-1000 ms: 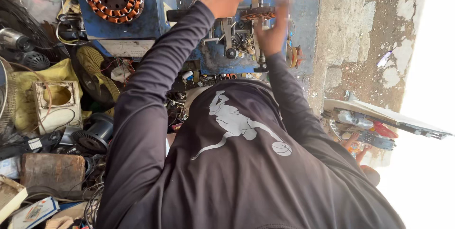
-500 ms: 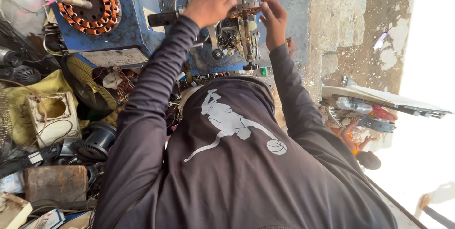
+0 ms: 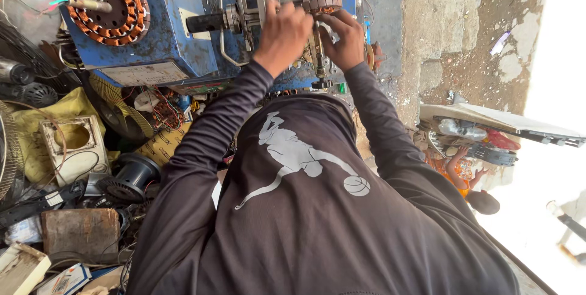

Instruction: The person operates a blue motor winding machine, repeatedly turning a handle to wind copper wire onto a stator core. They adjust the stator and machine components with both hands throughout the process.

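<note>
**Both hands on the winding rig**

My left hand is closed in a fist around a metal part of the coil-winding rig, just right of its black crank handle, which sticks out sideways. My right hand is curled around the upright metal shaft, fingers pressing against the small copper-wound coil piece that sits on that shaft. The two hands are close together, nearly touching, with the shaft between them.

The rig is fixed to the front of a worn blue metal box. At the box's left end a round stator with copper windings hangs, coloured wires trailing from it.

Below the box, to my left, parts lie heaped: a yellow fan grille, a pale square housing with a round hole, a black ribbed motor part and a rusty brown block. My dark long sleeves fill the middle of the view.
</note>
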